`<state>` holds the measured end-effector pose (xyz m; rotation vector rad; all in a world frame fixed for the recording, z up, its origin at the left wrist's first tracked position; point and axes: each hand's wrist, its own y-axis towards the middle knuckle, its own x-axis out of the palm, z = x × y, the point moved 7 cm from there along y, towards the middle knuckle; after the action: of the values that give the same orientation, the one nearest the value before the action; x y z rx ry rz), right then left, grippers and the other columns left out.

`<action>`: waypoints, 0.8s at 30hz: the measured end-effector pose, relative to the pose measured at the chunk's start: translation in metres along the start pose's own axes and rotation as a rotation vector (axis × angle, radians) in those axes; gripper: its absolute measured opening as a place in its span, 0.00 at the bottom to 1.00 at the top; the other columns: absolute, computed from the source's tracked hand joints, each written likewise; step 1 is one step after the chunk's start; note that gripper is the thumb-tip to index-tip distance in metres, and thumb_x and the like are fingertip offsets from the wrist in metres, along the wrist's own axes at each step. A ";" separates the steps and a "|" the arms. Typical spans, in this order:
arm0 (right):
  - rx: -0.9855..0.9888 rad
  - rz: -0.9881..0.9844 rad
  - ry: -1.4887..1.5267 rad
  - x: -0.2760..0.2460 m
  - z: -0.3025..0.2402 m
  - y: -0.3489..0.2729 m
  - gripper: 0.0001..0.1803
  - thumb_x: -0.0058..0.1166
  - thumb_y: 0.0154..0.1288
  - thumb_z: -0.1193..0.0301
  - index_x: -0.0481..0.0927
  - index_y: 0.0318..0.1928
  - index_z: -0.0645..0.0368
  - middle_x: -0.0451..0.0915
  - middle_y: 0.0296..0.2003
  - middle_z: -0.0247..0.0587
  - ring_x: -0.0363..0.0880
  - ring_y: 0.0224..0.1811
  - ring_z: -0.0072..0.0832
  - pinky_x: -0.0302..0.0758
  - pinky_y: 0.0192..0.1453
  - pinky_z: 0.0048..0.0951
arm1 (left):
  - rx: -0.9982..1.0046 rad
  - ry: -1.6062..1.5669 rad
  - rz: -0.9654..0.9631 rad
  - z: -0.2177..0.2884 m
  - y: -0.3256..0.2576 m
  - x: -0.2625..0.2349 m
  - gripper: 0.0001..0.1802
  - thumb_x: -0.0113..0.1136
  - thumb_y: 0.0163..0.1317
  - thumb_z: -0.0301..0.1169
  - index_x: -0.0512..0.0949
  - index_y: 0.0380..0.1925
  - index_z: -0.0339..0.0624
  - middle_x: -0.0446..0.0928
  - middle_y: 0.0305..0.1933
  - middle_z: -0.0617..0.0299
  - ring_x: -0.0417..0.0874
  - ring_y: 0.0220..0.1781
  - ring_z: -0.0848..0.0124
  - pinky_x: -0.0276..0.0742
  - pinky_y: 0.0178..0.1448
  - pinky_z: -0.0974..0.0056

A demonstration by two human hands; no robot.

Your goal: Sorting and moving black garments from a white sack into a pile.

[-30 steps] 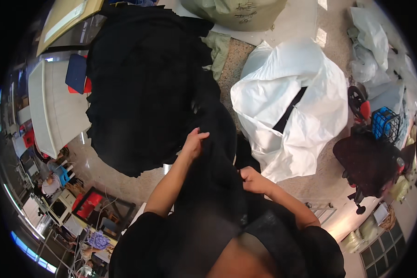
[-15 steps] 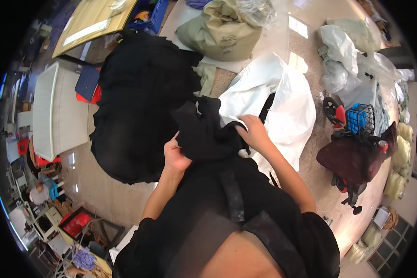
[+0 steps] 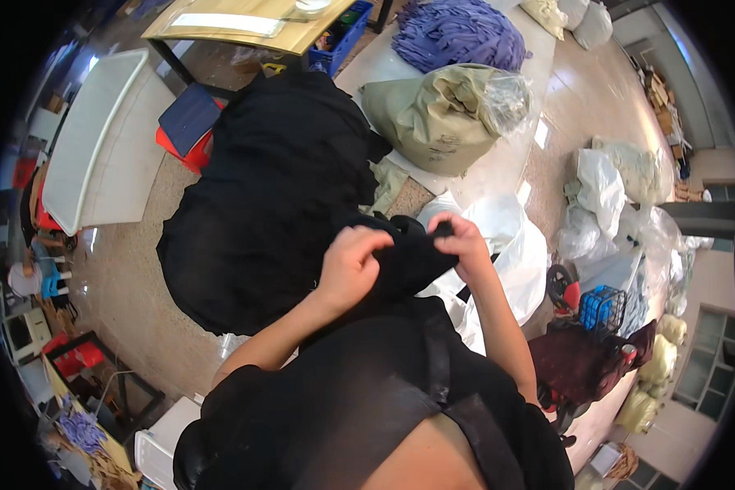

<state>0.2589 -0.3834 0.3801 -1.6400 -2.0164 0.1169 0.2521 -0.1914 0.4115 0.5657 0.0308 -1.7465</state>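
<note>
In front of my body I hold a piece of black cloth (image 3: 415,265) stretched between both hands. My left hand (image 3: 353,268) is closed on its left edge, fingers bent over the fabric. My right hand (image 3: 464,247) pinches the upper right corner between thumb and fingers. What kind of garment or piece it is cannot be made out. To the left lies a big heap of black fabric (image 3: 257,204), close against the cloth, and the border between them is hard to see. A large white plastic bag (image 3: 521,265) stands open just beyond and beneath my right hand.
An olive sack (image 3: 420,122) and a pile of purple strips (image 3: 457,37) lie ahead. At the far left are a wooden table (image 3: 294,24), a white bin (image 3: 98,147) and a red stool (image 3: 189,155). A scooter with a maroon cover (image 3: 584,359) stands right, near clear plastic bags (image 3: 588,220).
My view has shifted, showing more of the floor ahead. The cloth, loosely bunched before, is now drawn out between my hands, and my left hand has moved up and right over it.
</note>
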 end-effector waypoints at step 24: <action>-0.671 0.347 -1.001 0.101 -0.193 -0.012 0.08 0.66 0.44 0.81 0.80 0.28 0.64 0.78 0.24 0.34 0.73 0.25 0.18 0.69 0.30 0.19 | -0.085 -0.432 -0.587 -0.089 0.058 0.051 0.13 0.57 0.53 0.31 0.77 0.37 0.35 0.78 0.29 0.51 0.78 0.32 0.64 0.72 0.40 0.61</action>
<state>0.3237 -0.3430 0.5845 -2.7382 -2.6089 0.5206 0.3297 -0.2247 0.3296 0.1024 -0.0374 -2.3956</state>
